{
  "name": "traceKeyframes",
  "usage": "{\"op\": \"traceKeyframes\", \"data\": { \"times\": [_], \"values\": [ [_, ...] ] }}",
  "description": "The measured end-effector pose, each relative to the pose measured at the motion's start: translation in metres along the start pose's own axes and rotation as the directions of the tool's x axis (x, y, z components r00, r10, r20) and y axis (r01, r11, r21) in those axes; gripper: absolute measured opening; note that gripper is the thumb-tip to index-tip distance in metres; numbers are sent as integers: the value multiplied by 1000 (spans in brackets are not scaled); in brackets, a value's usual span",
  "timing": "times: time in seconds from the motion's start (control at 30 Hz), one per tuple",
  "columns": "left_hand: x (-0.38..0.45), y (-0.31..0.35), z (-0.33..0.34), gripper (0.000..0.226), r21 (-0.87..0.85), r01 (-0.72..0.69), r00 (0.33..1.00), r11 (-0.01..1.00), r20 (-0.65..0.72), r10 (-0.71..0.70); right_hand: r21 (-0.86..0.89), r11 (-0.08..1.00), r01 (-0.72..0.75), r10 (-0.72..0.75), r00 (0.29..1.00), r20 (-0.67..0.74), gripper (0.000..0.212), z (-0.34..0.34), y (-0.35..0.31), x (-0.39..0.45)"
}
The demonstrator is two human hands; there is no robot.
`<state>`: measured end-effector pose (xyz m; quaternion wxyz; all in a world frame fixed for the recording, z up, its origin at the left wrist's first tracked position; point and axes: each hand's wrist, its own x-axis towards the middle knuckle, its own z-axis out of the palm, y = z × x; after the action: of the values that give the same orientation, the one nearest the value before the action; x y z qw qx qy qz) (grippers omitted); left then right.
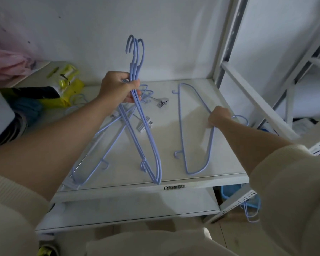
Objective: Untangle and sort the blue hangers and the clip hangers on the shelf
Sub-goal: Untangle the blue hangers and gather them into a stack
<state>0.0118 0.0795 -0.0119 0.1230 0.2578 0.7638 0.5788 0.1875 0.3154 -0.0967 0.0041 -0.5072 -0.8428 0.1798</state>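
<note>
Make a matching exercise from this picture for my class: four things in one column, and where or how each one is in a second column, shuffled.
Things
1. bunch of blue hangers
2. single blue hanger
3. clip hangers
4. yellow bag

Places or states
A. lying on the shelf behind the held bunch
B. gripped near its hook by the right hand, resting flat on the shelf
C. at the left end, against the wall
D. held upright, hooks up, by the left hand

Pairs: 1-D, 2-B, 3-A, 4-C
</note>
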Motion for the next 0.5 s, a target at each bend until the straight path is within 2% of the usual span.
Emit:
{"op": "traceKeyframes", "data": {
  "times": [0.2,0.5],
  "values": [
    [-5,1,-5,13,14,-15,1000,1000,-21,15,-79,994,72,-72,997,4,22,-5,-2,-5],
    [-12,0,-18,21,-22,5,999,1000,-43,-6,-18,997,78,-80,978,-194,27,-10,-16,-19]
  ]
}}
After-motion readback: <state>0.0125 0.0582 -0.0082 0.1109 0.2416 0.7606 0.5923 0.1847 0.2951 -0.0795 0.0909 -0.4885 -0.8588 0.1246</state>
